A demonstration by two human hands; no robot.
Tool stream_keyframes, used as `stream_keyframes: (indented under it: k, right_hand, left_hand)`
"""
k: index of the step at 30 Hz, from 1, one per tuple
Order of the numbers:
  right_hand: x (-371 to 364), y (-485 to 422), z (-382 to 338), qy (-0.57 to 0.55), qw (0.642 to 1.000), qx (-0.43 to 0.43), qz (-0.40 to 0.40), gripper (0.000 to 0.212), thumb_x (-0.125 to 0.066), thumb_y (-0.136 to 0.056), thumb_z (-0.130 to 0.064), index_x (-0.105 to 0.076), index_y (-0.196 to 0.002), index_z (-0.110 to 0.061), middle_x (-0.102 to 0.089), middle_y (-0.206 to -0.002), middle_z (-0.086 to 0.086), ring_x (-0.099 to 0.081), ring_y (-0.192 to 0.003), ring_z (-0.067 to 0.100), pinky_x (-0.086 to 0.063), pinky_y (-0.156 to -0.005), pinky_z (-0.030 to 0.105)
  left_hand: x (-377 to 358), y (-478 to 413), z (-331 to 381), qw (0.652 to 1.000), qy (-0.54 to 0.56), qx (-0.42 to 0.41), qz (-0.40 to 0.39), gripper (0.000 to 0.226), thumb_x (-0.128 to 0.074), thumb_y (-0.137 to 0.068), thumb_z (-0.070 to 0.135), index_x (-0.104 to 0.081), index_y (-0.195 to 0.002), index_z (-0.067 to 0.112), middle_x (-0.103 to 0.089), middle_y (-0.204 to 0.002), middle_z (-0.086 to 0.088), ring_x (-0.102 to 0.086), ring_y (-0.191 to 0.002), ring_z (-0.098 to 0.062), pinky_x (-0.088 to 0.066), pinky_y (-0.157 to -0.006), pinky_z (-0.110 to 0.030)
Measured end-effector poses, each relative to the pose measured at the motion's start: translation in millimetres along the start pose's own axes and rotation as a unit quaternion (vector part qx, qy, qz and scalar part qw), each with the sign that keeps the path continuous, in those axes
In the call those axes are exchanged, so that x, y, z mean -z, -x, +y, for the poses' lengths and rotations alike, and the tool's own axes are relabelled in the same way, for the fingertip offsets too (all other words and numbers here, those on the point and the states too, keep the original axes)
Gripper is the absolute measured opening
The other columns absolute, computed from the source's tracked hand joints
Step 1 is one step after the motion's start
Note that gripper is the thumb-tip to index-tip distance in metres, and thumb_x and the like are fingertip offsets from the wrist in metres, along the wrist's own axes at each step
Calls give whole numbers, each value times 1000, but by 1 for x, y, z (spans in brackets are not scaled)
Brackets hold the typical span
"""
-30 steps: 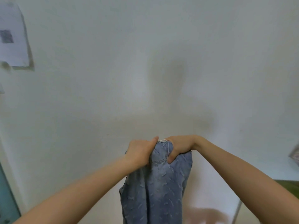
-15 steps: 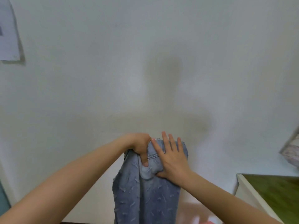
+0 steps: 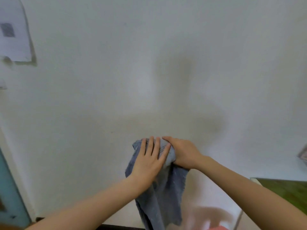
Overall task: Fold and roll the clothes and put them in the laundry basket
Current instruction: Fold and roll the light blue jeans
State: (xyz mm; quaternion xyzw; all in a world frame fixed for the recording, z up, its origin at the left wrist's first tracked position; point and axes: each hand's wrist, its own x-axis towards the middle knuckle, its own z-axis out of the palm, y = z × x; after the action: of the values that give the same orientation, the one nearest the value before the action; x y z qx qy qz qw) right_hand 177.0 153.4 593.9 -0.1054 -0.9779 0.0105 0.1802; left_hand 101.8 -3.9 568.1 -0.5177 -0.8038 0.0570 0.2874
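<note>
Lower centre: right hand [image 3: 183, 153] clenched on top of jeans [image 3: 161, 193], suspending them; left hand [image 3: 148, 161] open, flat, probably smoothing denim for folding. Basket unseen.

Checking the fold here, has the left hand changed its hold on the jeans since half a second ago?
Yes. The left hand has opened and lies flat on the jeans; it was clenched at the waistband. The right hand now grips the top instead.

A plain indoor room, likely a home — bare white wall [image 3: 166, 63], a paper sheet [image 3: 14, 34] stuck at its upper left, a green-topped table [image 3: 285, 188], a teal door [image 3: 11, 196]
</note>
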Motion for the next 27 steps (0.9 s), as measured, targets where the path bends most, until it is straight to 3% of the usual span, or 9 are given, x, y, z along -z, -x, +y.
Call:
stream_keyframes:
  k: [2, 5, 9, 14, 17, 20, 22, 24, 27]
  right_hand:
    - [4, -1, 5, -33, 999, -4, -32, 71, -66, -74, -40, -36, -138, -32, -62, -126, -1, -61, -110, 25, -50, -87, 34]
    - [8, -4, 12, -104, 991, -23, -80, 71, -70, -67, -30, -40, -132, -35, -64, -122, 0, -61, -107, 25, -50, -87, 36]
    - [19, -12, 16, -161, 977, -20, -135, 74, -71, -61, -19, -45, -131, -27, -61, -121, 2, -59, -107, 22, -49, -91, 40]
    - [29, -19, 22, -103, 970, -36, -216, 80, -73, -62, -22, -41, -135, -22, -58, -125, 6, -57, -109, 25, -48, -92, 40]
    - [17, -9, 16, 7, 991, -51, -120, 93, -70, -71, -27, -21, -150, -19, -42, -143, 10, -47, -126, 30, -39, -105, 43]
    - [-12, 16, -8, 36, 999, -25, 3, 103, -63, -75, -41, 0, -153, -20, -18, -158, 8, -20, -144, 31, -13, -119, 48]
    - [-35, 31, -13, 66, 997, -2, 41, 121, -69, -68, -56, 13, -151, -25, -6, -161, 10, -6, -147, 34, 3, -117, 52]
    - [-50, 36, -3, 124, 989, -1, 84, 136, -74, -53, -70, 8, -152, -25, -11, -158, 15, -10, -143, 39, 0, -114, 56]
    - [-45, 33, 15, 158, 982, -18, 104, 139, -72, -42, -78, -7, -151, -21, -24, -152, 23, -23, -137, 43, -10, -109, 58]
  left_hand:
    - [-12, 5, -10, 998, -7, -24, 64, 100, -86, -57, 30, -34, -141, 19, -55, -133, -24, -54, -119, -46, -42, -94, -65]
    - [-18, 3, -21, 995, 0, -27, 96, 98, -87, -56, 24, -35, -140, 23, -56, -131, -25, -56, -116, -47, -43, -88, -68]
    - [-13, -10, -19, 998, 26, -1, 58, 108, -88, -52, 23, -31, -143, 22, -62, -119, -20, -59, -110, -45, -46, -86, -66]
    - [-17, -24, -24, 996, 80, -21, 29, 85, -68, -72, 19, -23, -144, 25, -60, -110, -4, -57, -101, -36, -49, -76, -45]
    - [-11, -35, -30, 991, 133, -9, -13, 69, -62, -82, 33, -27, -142, 30, -56, -119, 2, -54, -104, -30, -46, -72, -38]
    - [0, -47, -37, 981, 183, 14, -69, 65, -67, -75, 35, -37, -132, 30, -60, -118, 4, -59, -103, -27, -45, -69, -36]
    - [5, -54, -42, 969, 212, 25, -121, 69, -71, -69, 32, -38, -130, 31, -62, -114, 5, -61, -101, -24, -49, -72, -35]
    - [9, -58, -46, 954, 241, 24, -176, 72, -74, -65, 30, -40, -128, 31, -63, -111, 5, -61, -98, -23, -53, -77, -38]
    - [17, -63, -52, 927, 297, -4, -228, 74, -77, -63, 24, -42, -128, 27, -60, -115, 2, -59, -100, -22, -53, -85, -40]
